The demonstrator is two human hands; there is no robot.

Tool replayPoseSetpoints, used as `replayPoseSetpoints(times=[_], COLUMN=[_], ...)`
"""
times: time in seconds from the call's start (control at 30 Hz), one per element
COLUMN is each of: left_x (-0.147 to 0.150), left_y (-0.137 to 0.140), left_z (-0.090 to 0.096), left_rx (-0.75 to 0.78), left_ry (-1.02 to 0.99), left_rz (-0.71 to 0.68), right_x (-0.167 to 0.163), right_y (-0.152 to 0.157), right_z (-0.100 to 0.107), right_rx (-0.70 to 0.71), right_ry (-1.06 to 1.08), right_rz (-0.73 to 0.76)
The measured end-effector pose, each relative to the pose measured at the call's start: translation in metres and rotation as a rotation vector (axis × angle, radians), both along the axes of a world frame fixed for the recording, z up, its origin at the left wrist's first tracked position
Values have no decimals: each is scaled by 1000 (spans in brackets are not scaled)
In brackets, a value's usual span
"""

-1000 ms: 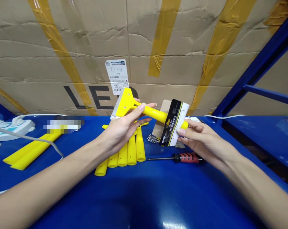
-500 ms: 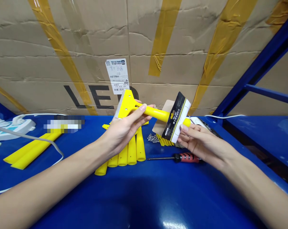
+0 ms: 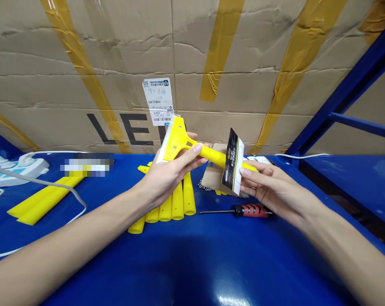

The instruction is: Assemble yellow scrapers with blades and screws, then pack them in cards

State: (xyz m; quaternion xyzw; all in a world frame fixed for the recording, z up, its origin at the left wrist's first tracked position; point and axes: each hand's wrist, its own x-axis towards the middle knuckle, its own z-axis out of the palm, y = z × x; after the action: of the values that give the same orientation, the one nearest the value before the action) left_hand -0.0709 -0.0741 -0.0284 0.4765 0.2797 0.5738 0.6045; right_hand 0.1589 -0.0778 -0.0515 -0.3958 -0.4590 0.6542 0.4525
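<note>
A yellow scraper (image 3: 176, 138) with a pale blade edge is held in the air, its head up to the left and its handle running down to the right. My left hand (image 3: 165, 172) is closed around the neck of the scraper, thumb on top. A black and white printed packaging card (image 3: 232, 161), with a brown inner flap, sits around the handle. My right hand (image 3: 272, 182) pinches that card beside the handle's end. Below my left hand lie several yellow scraper handles (image 3: 177, 204) side by side, partly hidden by it.
A screwdriver (image 3: 251, 211) with a red and black grip lies on the blue table (image 3: 192, 263). Small metal pieces (image 3: 204, 186) show behind the card. At left are two yellow handles (image 3: 42, 204), a power strip (image 3: 29, 170) and cables. A cardboard box (image 3: 148, 51) stands behind.
The scraper has moved slightly right and its head has turned a little. The card has tilted so its printed face is narrower. Both hands keep their hold.
</note>
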Motion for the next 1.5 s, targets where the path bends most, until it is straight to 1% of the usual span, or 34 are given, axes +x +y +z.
replayPoseSetpoints(times=[0.13,0.3,0.37,0.43,0.5,0.57,0.63,0.7,0.77,0.83,0.93,1.0,1.03,1.13,1.2,1.3,1.37,1.43,1.5], left_x=[0,-1,-1,-1,-1,-2,-3,-5,-7,-8,-8,-6,-5,-3,-3,-4,-5,-6,-8], left_y=[-1,-4,-4,-4,-3,-2,0,2,3,4,1,-2,-3,-7,-8,-9,-10,-9,-8], left_z=[-4,-9,-8,-5,2,9,14,13,10,5,2,3,4,7,8,8,7,7,11], left_rx=[12,-3,6,37,59,44,-6,-47,-47,-11,45,78,94,118,77,-6,0,40,74], left_ry=[68,275,310,285,204,119,96,142,210,266,352,417,443,467,473,517,559,614,684], left_rz=[-48,-97,-97,-65,-19,-1,-20,-47,-81,-138,-235,-261,-253,-194,-215,-286,-288,-264,-227], right_x=[-4,-7,-7,-6,-4,-3,-2,-3,-3,-3,-3,-5,-6,-10,-12,-15,-15,-14,-12], right_y=[-5,-10,-11,-10,-9,-8,-9,-10,-12,-13,-15,-16,-17,-18,-18,-17,-16,-15,-14], right_z=[3,6,6,6,6,6,6,7,7,7,6,5,5,4,4,3,2,2,2], right_rx=[-4,-29,-14,7,32,49,44,27,27,40,67,74,71,62,61,40,39,65,98], right_ry=[-50,-111,-98,-66,-33,-30,-53,-76,-94,-140,-186,-166,-148,-106,-97,-134,-168,-194,-223], right_rz=[91,154,163,142,103,74,75,106,134,183,308,368,373,313,254,178,141,142,188])
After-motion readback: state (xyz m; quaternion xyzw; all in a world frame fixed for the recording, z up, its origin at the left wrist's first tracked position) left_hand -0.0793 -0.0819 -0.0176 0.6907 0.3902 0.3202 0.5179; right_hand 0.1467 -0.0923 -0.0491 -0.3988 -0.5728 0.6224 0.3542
